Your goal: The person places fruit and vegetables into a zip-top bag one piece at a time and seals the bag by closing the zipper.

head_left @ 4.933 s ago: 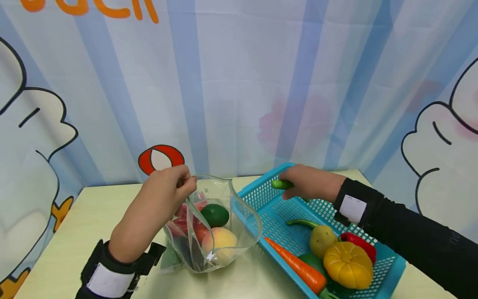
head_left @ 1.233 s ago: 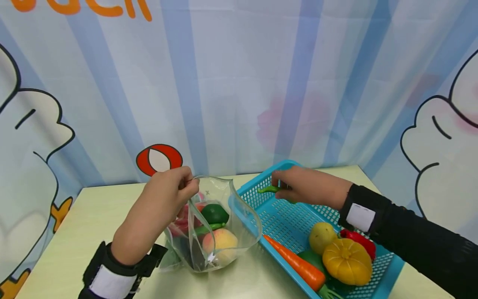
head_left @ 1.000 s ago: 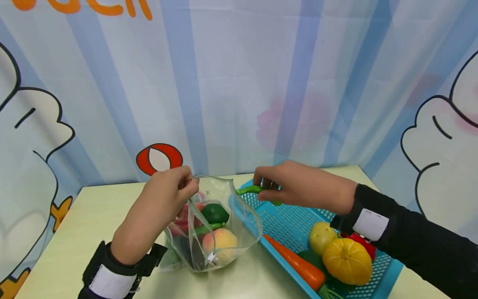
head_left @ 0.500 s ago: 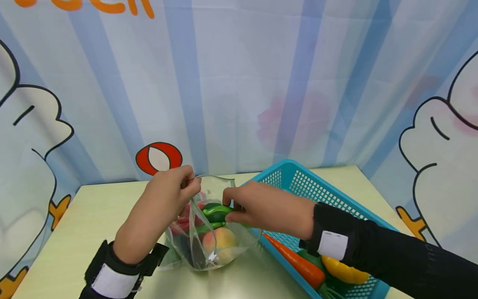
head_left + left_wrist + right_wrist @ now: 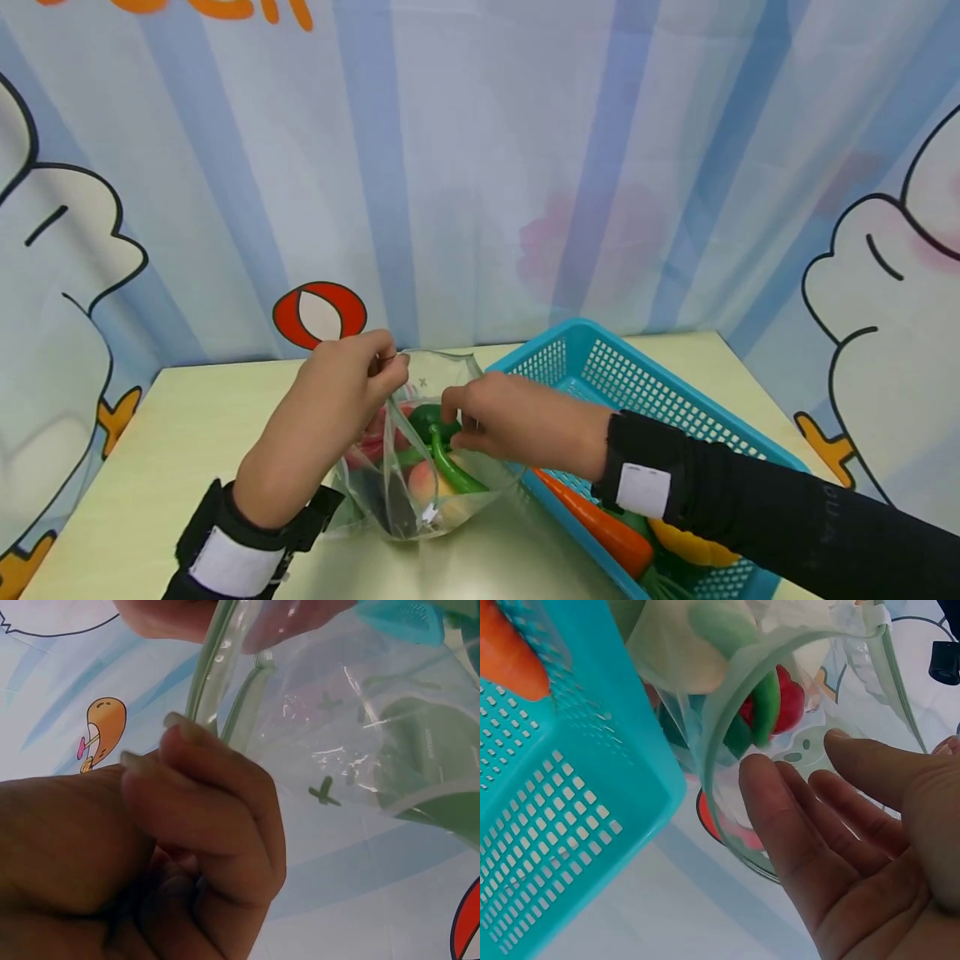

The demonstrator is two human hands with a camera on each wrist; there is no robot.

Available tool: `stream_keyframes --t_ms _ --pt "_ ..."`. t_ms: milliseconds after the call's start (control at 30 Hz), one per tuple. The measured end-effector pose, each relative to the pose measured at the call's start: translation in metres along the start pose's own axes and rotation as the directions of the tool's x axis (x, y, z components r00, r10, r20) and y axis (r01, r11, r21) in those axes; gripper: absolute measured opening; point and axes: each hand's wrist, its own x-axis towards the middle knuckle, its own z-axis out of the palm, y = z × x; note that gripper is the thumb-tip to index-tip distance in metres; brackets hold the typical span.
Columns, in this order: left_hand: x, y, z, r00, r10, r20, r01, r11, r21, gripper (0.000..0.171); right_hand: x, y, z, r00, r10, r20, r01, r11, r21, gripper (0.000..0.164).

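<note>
My left hand (image 5: pixel 330 404) pinches the rim of a clear zip bag (image 5: pixel 480 507) and holds its mouth apart; the left wrist view shows the bag's edge at the fingertips. Over the mouth hovers my right hand (image 5: pixel 517 417), its thumb and fingers (image 5: pixel 769 795) apart with nothing between them. Just below it a green chili pepper (image 5: pixel 459 475) slants across the bag's contents. Around that pepper lie a peach (image 5: pixel 422 481), a dark green rounded item (image 5: pixel 422 417), another green chili and red items, partly hidden by the plastic.
Right of the bag, close beside it, stands a blue perforated basket (image 5: pixel 633 375). It holds a carrot (image 5: pixel 600 521), a yellow pumpkin (image 5: pixel 690 546) and green items, partly covered by my right arm. A printed curtain (image 5: pixel 480 167) hangs behind the table (image 5: pixel 202 433).
My right hand has carried the green chili pepper left from the basket to the bag and let go of it there. Another chili went in earlier. My left hand has stayed on the rim.
</note>
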Motion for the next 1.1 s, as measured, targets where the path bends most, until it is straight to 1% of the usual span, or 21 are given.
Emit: stream_keyframes --t_ms 200,367,533,600,667,767,833,900,933,1033,1100 --pt "0.0 0.002 -0.001 1.0 0.003 -0.002 -0.003 1.0 0.009 0.023 -0.009 0.004 -0.008 1.0 -0.01 -0.022 0.01 1.0 -0.008 0.017" --pt "0.0 0.002 0.0 1.0 0.007 -0.008 -0.007 1.0 0.022 0.024 -0.024 0.011 -0.024 0.999 0.026 -0.032 -0.026 1.0 0.001 0.015" --pt "0.0 0.002 -0.001 1.0 0.005 -0.009 -0.005 1.0 0.018 0.024 -0.045 0.027 -0.043 0.993 0.063 -0.104 -0.069 0.996 -0.053 0.013" --pt "0.0 0.002 -0.001 1.0 0.001 -0.007 -0.001 1.0 0.011 0.024 -0.053 0.037 -0.049 0.988 0.098 -0.115 -0.107 0.992 -0.073 0.012" --pt "0.0 0.003 -0.002 1.0 0.0 -0.003 0.0 1.0 0.007 0.023 -0.06 0.048 -0.052 0.984 0.145 -0.105 -0.152 0.986 -0.066 0.011" --pt "0.0 0.003 -0.001 1.0 0.0 0.001 0.0 1.0 0.008 0.023 -0.073 0.067 -0.054 0.973 0.22 -0.066 -0.224 0.973 -0.053 0.012" --pt "0.0 0.004 -0.001 1.0 0.005 0.001 -0.005 1.0 0.01 0.023 -0.081 0.081 -0.053 0.964 0.264 -0.018 -0.264 0.963 -0.045 0.016" --pt "0.0 0.004 0.0 1.0 0.007 0.002 -0.007 1.0 0.01 0.023 -0.088 0.094 -0.049 0.95 0.308 0.06 -0.306 0.951 -0.043 0.021" --pt "0.0 0.004 0.0 1.0 0.009 0.003 -0.009 1.0 0.01 0.023 -0.091 0.1 -0.046 0.935 0.338 0.105 -0.335 0.941 -0.046 0.024" --pt "0.0 0.004 0.002 1.0 0.004 0.007 -0.004 1.0 0.003 0.024 -0.095 0.115 -0.034 0.88 0.415 0.23 -0.409 0.91 -0.077 0.033" --pt "0.001 0.005 0.003 1.0 0.001 0.007 -0.001 1.0 0.001 0.024 -0.095 0.123 -0.026 0.844 0.455 0.285 -0.446 0.889 -0.102 0.037"
